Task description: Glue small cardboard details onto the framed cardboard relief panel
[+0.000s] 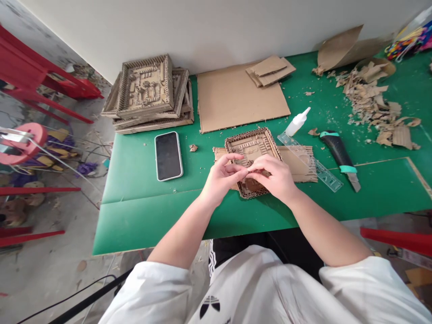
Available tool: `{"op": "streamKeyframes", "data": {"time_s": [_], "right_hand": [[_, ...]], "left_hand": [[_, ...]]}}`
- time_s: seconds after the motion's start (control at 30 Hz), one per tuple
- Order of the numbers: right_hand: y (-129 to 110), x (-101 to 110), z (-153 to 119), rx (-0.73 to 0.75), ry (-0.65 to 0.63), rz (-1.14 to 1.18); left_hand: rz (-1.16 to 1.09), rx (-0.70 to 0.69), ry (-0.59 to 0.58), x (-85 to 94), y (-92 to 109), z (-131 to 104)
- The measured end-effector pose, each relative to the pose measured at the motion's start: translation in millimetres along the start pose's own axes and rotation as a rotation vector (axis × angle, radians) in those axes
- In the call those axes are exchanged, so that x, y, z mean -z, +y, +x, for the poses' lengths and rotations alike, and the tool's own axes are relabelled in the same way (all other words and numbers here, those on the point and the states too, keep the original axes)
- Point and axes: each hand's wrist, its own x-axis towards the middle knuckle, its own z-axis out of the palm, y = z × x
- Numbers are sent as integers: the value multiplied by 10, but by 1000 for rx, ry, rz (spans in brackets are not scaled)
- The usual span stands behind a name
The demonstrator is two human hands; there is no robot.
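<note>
My left hand (224,176) and my right hand (274,175) meet above a small cardboard tray (235,143) with corrugated walls. Thumbs and forefingers of both hands pinch together at one spot; what lies between them is too small to make out. Rows of little cardboard pieces are fixed inside the tray. Beneath it lies a strip of corrugated cardboard (300,164). A clear plastic ruler (312,163) crosses that strip to the right. Just behind the ruler is a white glue bottle (297,123), and farther right a utility knife (339,153) with its blade out.
Several finished-looking cardboard trays (145,90) are stacked at the back left. A phone (168,156) lies in front of them. Flat cardboard sheets (236,96) sit at the back, torn scraps (374,99) at the right. The green table (135,225) has its front edge near my body.
</note>
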Motion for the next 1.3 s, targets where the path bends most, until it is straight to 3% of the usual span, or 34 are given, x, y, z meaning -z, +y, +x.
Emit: {"op": "streamKeyframes", "data": {"time_s": [0.27, 0.57, 0.97, 1.3], "right_hand": [[6, 5, -2, -78, -120, 118], [12, 17, 0, 81, -60, 46], [-3, -11, -4, -8, -3, 47], [41, 0, -22, -71, -83, 124]], "left_hand": [[-28, 85, -69, 16, 18, -1], [-57, 29, -41, 38, 31, 11], [-56, 68, 7, 30, 32, 11], [-54, 114, 4, 39, 45, 3]]}}
